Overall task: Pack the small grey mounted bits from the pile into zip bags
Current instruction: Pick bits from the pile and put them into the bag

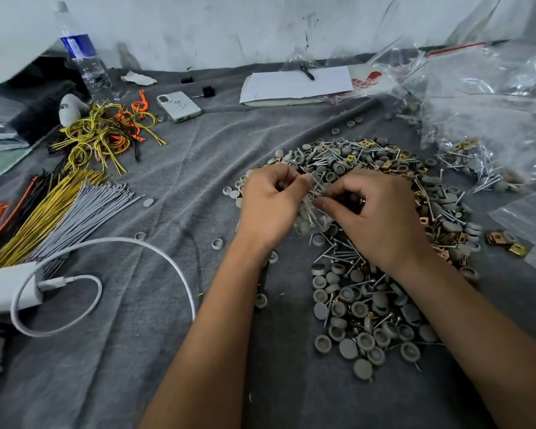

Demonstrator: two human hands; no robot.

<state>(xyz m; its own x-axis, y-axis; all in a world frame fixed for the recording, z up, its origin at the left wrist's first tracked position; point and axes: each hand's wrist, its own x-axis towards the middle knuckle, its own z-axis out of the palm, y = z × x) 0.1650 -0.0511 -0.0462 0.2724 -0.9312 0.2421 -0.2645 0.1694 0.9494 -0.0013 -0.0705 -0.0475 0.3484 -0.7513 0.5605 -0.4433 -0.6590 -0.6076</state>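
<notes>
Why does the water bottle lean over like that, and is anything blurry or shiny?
Head view: the wide-angle lens bends the edges, so the clear plastic water bottle seems to lean. Lighting is soft, shadows faint. The crumpled clear plastic bags catch white glare. The small transparent zip bag between both hands looks smeared.

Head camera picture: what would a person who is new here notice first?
First, the two hands in the middle: the left hand and the right hand together hold a small clear bag with screws in it. Under and behind them lies a big pile of grey caps, screws and brass clips on the grey cloth. At the left are bundles of yellow, grey and orange cable ties.
</notes>
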